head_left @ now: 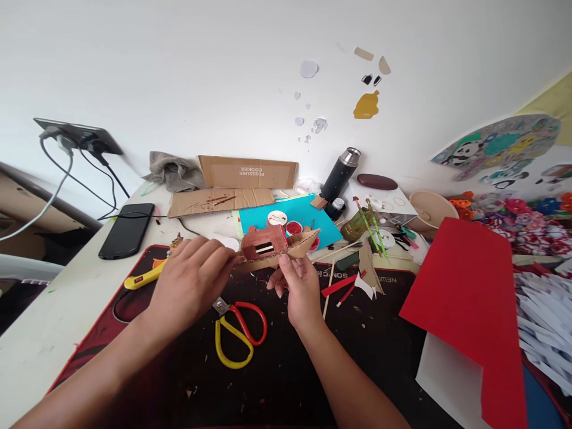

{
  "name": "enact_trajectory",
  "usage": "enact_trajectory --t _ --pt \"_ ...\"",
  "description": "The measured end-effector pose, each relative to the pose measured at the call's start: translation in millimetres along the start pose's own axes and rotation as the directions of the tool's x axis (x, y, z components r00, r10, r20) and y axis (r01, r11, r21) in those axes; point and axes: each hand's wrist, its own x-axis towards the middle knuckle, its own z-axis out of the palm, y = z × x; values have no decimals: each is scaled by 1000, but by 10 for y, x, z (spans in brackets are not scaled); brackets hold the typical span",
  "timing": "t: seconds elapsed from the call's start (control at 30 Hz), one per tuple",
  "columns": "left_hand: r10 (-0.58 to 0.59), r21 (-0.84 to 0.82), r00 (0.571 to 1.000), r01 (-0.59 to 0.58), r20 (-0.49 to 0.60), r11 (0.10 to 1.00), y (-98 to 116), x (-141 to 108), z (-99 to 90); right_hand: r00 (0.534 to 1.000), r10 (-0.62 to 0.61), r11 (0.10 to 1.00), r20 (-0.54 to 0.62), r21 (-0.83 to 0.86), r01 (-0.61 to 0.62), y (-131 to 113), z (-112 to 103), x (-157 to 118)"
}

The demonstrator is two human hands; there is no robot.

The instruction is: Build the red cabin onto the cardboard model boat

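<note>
Held up over the dark desk mat (286, 381) is a small cardboard boat (264, 240) with a reddish-brown painted cabin and a slatted window opening. My left hand (190, 283) closes around its left end, fingers pinched together. At the right, bare-cardboard end, my right hand (300, 292) grips the hull with the thumb on the near side; its other fingers are partly hidden underneath. Scissors (230, 307) with one red and one yellow handle lie on the mat between my forearms. A yellow utility knife (142, 279) is left of my left hand.
Behind the boat are a blue sheet (295, 205), red paint pots (294, 228) and a black thermos (340, 176). A jar (355, 231) with brushes stands right of them. A folded red card (460, 292) fills the right side; a phone (127, 231) lies at left.
</note>
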Motion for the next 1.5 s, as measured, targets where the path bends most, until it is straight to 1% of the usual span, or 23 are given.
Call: enact_trajectory --t 0.1,0.17,0.27,0.4,0.53,0.73,0.8,0.9,0.97,1.0,1.07,1.1,1.13,1.17,1.23,1.3,1.33,1.4,1.5 --pt "-44 -49 996 40 -83 998 -73 -55 -16 1000 -8 1000 -4 -3 8 9 -10 2" --pt "-44 -73 993 36 -106 997 -99 -68 -24 1000 -7 1000 -1 -1 7 11 -8 0" --pt "-22 -76 996 16 -84 997 -108 -44 -15 1000 7 1000 9 4 -7 7 3 -6" --pt "49 -60 997 -52 -53 997 -132 11 20 1000 11 1000 28 2 -12 -11 11 -24" --pt "124 -76 991 -128 -57 989 -190 16 24 1000 12 1000 29 1 -12 -20 7 -34" --pt "174 -77 983 -178 -52 981 -206 14 1 999 23 1000 29 2 -24 -15 8 -32" --pt "149 -87 987 -154 -61 984 -207 14 -6 999 28 1000 25 2 -28 -19 -3 -37" --pt "65 -113 995 -73 -70 991 -270 -14 -42 999 36 999 10 8 -36 -33 -38 -51" --pt "-24 -113 998 18 -54 993 -359 -50 -85 999 49 999 -5 17 -49 -43 -68 -62" --pt "-88 -105 995 82 -51 991 -410 -68 -109 998 57 998 -14 21 -56 -47 -82 -65" --pt "-220 -95 973 213 -68 972 -500 -95 -146 997 67 997 -29 32 -66 -50 -102 -69" --pt "-253 -100 965 245 -75 964 -530 -101 -155 997 70 997 -33 37 -69 -49 -107 -70" --pt "-250 -107 966 242 -70 964 -545 -101 -157 997 72 997 -33 42 -71 -47 -107 -70" --pt "-209 -114 976 201 -64 973 -546 -97 -151 997 74 996 -28 45 -73 -44 -105 -70" --pt "-60 -116 997 54 -54 992 -512 -78 -118 997 73 996 -14 51 -72 -40 -91 -75" --pt "76 -95 996 -80 -48 992 -451 -52 -73 997 76 996 -2 54 -76 -41 -74 -86" --pt "118 -88 992 -122 -43 989 -419 -36 -52 997 80 995 2 55 -80 -43 -67 -95" --pt "160 -97 987 -162 -30 982 -364 -2 -21 996 93 994 8 60 -93 -49 -57 -115" --pt "182 -126 983 -183 -18 975 -315 47 -1 993 113 991 17 73 -114 -58 -55 -143"
